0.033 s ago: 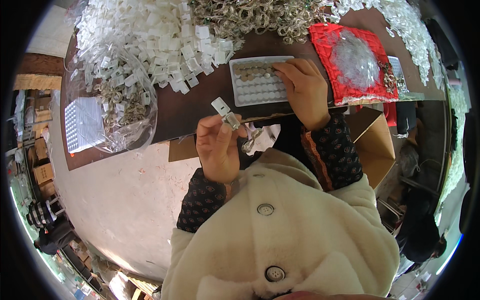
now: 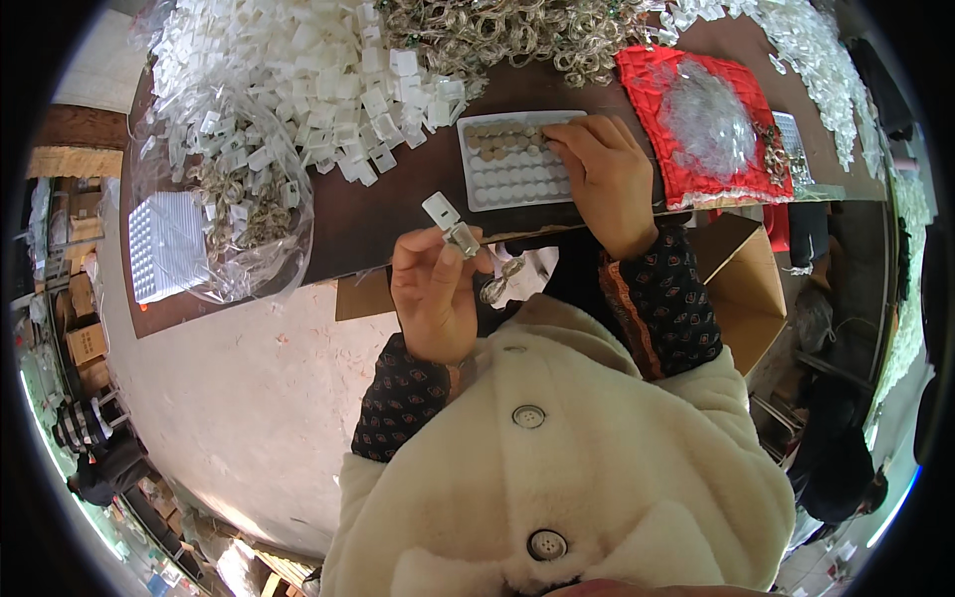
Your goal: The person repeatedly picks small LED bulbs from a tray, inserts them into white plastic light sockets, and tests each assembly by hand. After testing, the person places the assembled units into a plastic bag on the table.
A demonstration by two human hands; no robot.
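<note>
My left hand point(image 2: 438, 298) is closed around a small white plastic battery box point(image 2: 461, 239), held up just in front of the table edge. Its lid point(image 2: 441, 210) stands flipped open, and a coil of thin wire point(image 2: 500, 283) hangs beside my fingers. On the table, my right hand point(image 2: 609, 189) reaches over a light plastic tray point(image 2: 479, 203) of round pockets. Several button cells point(image 2: 497, 142) fill the tray's far rows; the nearer pockets show no cells. The thumb and forefinger of that hand pinch together at the cells, and whatever lies between them is hidden.
White plastic cases point(image 2: 298, 70) and wire coils point(image 2: 527, 40) are heaped at the back. On the right, clear plastic pieces point(image 2: 708, 119) lie on red cloth point(image 2: 645, 109). A clear bag point(image 2: 284, 254) and stacked trays point(image 2: 164, 249) sit left. A cardboard box point(image 2: 751, 289) stands below the edge.
</note>
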